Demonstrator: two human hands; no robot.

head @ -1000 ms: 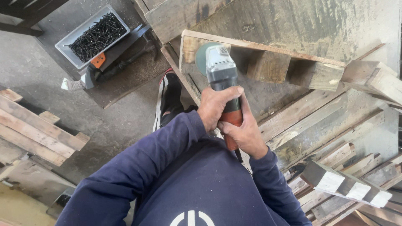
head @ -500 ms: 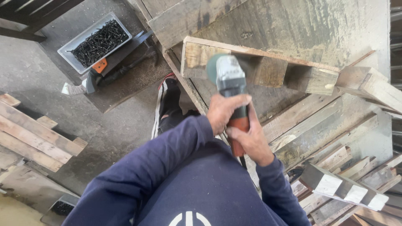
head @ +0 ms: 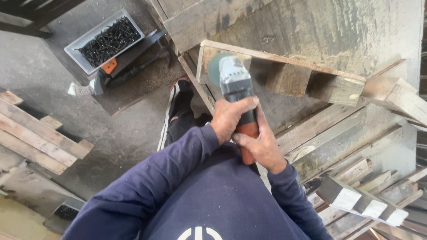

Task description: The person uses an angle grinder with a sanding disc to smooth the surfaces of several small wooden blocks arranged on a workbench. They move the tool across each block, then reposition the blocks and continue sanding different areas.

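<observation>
Both hands gripped an angle grinder (head: 235,93) held out in front of the body, its grey head and disc pointing at the end of a wooden pallet (head: 284,73) that stood on edge. The left hand (head: 231,116) was wrapped firmly round the dark middle of the tool's body, and the right hand (head: 260,146) was closed round the orange rear grip just behind it, the two hands touching. The disc seemed to sit against the pallet's corner block, though the guard hid the contact. A tool of this kind likely handled as rigid and fairly heavy at the front, with a hard casing, so a two-handed hold on body and rear grip suited it, well back from the disc. A tray of dark screws (head: 106,40) lay on the concrete floor (head: 133,133) to the left, well apart, with more planks (head: 40,138) stacked nearby.
</observation>
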